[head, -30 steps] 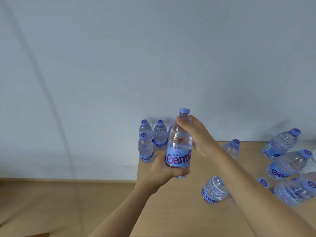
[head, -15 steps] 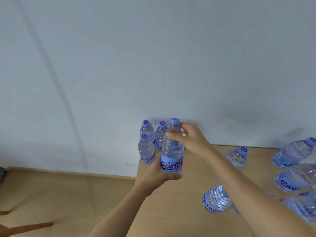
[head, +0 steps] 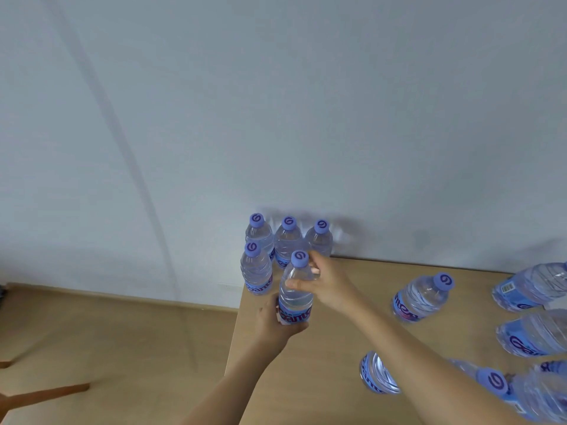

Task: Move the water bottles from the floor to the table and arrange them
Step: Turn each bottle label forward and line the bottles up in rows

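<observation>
A clear water bottle [head: 296, 294] with a blue label and purple cap stands upright at the table's far left corner. My left hand [head: 273, 325] grips its lower part from the left. My right hand [head: 325, 279] holds its neck and shoulder just under the cap. Right behind it stand several upright bottles [head: 288, 240] in a group against the wall, one of them [head: 256, 271] directly left of the held bottle. Whether the held bottle's base touches the table [head: 322, 357] is hidden by my left hand.
Several more bottles lie on their sides across the table's right part, one [head: 422, 297] in the middle, one [head: 376, 377] near my right forearm, others [head: 534, 286] at the right edge. The wooden floor [head: 122, 338] lies left of the table edge.
The held bottle has come down and moved toward the upright group at the far left corner. Both hands stayed on it. My view tilted so more of the table shows.
</observation>
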`<state>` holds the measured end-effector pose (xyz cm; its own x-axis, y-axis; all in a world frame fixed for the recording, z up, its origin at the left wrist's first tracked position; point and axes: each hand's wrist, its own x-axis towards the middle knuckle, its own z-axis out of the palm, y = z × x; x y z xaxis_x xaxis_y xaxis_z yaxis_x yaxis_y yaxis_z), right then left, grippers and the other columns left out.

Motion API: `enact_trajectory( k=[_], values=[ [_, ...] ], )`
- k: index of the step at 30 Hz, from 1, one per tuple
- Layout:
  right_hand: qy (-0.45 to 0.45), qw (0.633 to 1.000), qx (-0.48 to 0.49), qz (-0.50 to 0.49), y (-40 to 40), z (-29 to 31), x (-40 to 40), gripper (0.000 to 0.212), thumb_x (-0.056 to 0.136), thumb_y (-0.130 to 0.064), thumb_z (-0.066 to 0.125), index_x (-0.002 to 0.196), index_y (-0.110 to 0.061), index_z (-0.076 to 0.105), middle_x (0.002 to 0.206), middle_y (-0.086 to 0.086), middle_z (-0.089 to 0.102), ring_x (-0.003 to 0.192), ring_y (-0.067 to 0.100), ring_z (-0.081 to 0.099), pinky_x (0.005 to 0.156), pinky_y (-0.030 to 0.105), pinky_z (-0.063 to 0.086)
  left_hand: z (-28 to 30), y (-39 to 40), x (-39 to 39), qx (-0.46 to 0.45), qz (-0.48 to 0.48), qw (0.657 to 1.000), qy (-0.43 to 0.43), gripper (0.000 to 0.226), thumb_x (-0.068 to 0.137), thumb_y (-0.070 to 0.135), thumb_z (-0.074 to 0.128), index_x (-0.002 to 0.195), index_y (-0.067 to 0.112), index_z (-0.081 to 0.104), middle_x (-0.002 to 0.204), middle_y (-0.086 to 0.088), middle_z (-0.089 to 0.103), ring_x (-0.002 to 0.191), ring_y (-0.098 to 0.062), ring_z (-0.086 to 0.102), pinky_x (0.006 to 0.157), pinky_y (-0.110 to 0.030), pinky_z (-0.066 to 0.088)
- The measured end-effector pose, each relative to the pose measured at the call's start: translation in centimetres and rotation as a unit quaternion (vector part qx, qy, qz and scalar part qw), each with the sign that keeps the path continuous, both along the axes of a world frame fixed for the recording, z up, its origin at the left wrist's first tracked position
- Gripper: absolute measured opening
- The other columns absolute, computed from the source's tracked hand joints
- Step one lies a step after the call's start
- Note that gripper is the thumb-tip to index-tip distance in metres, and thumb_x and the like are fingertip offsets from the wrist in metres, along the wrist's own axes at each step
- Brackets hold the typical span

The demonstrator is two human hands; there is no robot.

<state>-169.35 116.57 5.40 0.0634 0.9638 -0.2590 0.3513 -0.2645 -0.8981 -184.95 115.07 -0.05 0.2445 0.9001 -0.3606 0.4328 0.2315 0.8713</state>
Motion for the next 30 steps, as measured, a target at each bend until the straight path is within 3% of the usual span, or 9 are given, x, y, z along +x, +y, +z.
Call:
enact_trajectory(
  k=[4, 8, 10, 14, 18, 20, 23, 26, 30],
  values=[
    [-0.005, 1.000, -0.002, 0.003, 0.0, -0.7, -0.4, 0.035, 0.075, -0.032, 0.082, 0.096, -0.038, 0.055, 0.095, -0.023, 0.064, 0.091, -0.011, 0.057, 0.073, 0.009, 0.040, -1.8, 0.8, 0.6, -0.028, 0.043, 0.998, -0.032, 0.056, 0.064, -0.004, 0.084, 0.103, 0.024, 0.054, 0.097, 0.004, 0.064, 0.089, -0.016, 0.060, 0.064, -0.011, 0.048],
    [-0.001, 1.000, 0.002, -0.005, 0.2, -2.0, -0.7, 0.035, 0.073, -0.028, 0.083, 0.093, -0.035, 0.055, 0.090, -0.020, 0.065, 0.081, -0.006, 0.057, 0.072, 0.012, 0.041, -2.9, 1.2, 1.1, -0.044, 0.059, 0.996, -0.048, 0.054, 0.069, -0.014, 0.076, 0.111, 0.011, 0.052, 0.105, -0.005, 0.064, 0.079, 0.007, 0.063, 0.062, -0.010, 0.050],
    [-0.002, 1.000, 0.003, -0.007, 0.3, -2.3, -0.7, 0.035, 0.073, -0.028, 0.083, 0.094, -0.034, 0.055, 0.088, -0.021, 0.065, 0.079, -0.006, 0.056, 0.070, 0.012, 0.040, -3.6, 1.4, 1.4, -0.050, 0.077, 0.995, -0.047, 0.056, 0.069, -0.008, 0.079, 0.112, 0.015, 0.052, 0.109, -0.005, 0.063, 0.083, 0.007, 0.062, 0.067, -0.015, 0.052],
    [-0.010, 1.000, 0.011, 0.002, 1.0, -2.8, -0.5, 0.035, 0.074, -0.031, 0.081, 0.097, -0.031, 0.054, 0.095, -0.017, 0.066, 0.089, -0.001, 0.059, 0.078, 0.020, 0.045, -4.7, 1.9, 2.0, -0.041, 0.108, 0.993, -0.015, 0.052, 0.069, 0.008, 0.085, 0.108, 0.017, 0.052, 0.104, 0.003, 0.057, 0.091, -0.002, 0.058, 0.076, -0.021, 0.049],
    [-0.022, 0.999, 0.019, 0.013, 1.9, -3.1, -0.6, 0.036, 0.075, -0.032, 0.080, 0.101, -0.030, 0.055, 0.100, -0.017, 0.066, 0.097, 0.000, 0.061, 0.087, 0.026, 0.049, -5.3, 2.7, 2.5, -0.048, 0.136, 0.990, -0.003, 0.043, 0.071, 0.009, 0.083, 0.100, 0.016, 0.052, 0.097, 0.002, 0.061, 0.086, -0.012, 0.061, 0.065, -0.012, 0.046],
    [-0.029, 0.999, 0.026, 0.018, 2.3, -3.0, -0.6, 0.036, 0.077, -0.031, 0.080, 0.103, -0.027, 0.055, 0.099, -0.018, 0.066, 0.095, -0.003, 0.060, 0.083, 0.020, 0.047, -5.0, 3.2, 2.7, -0.058, 0.148, 0.987, 0.002, 0.039, 0.073, 0.009, 0.082, 0.098, 0.015, 0.052, 0.091, 0.007, 0.059, 0.079, -0.008, 0.059, 0.058, -0.011, 0.043],
    [-0.035, 0.999, 0.038, 0.015, 2.9, -3.0, -0.7, 0.035, 0.077, -0.031, 0.079, 0.102, -0.026, 0.054, 0.096, -0.018, 0.064, 0.089, -0.004, 0.058, 0.077, 0.015, 0.044, -5.0, 4.0, 3.1, -0.069, 0.178, 0.981, 0.017, 0.036, 0.075, 0.010, 0.080, 0.098, 0.011, 0.053, 0.091, 0.005, 0.058, 0.081, -0.013, 0.056, 0.061, -0.018, 0.040],
    [-0.045, 0.997, 0.057, 0.014, 3.4, -3.4, -0.9, 0.038, 0.077, -0.029, 0.079, 0.105, -0.025, 0.054, 0.102, -0.017, 0.060, 0.097, -0.005, 0.055, 0.081, 0.012, 0.043, -5.4, 4.5, 3.4, -0.084, 0.195, 0.977, 0.025, 0.031, 0.076, 0.009, 0.079, 0.095, 0.008, 0.054, 0.094, -0.002, 0.059, 0.084, -0.018, 0.056, 0.063, -0.022, 0.039],
    [-0.085, 0.990, 0.110, 0.010, 3.6, -4.1, -1.1, 0.045, 0.078, -0.026, 0.079, 0.114, -0.018, 0.054, 0.117, -0.012, 0.041, 0.108, -0.016, 0.041, 0.087, 0.003, 0.034, -5.3, 4.9, 3.7, -0.099, 0.214, 0.971, 0.028, 0.027, 0.077, 0.007, 0.077, 0.091, 0.006, 0.053, 0.089, -0.001, 0.056, 0.071, -0.010, 0.052, 0.059, -0.020, 0.038]
  ],
)
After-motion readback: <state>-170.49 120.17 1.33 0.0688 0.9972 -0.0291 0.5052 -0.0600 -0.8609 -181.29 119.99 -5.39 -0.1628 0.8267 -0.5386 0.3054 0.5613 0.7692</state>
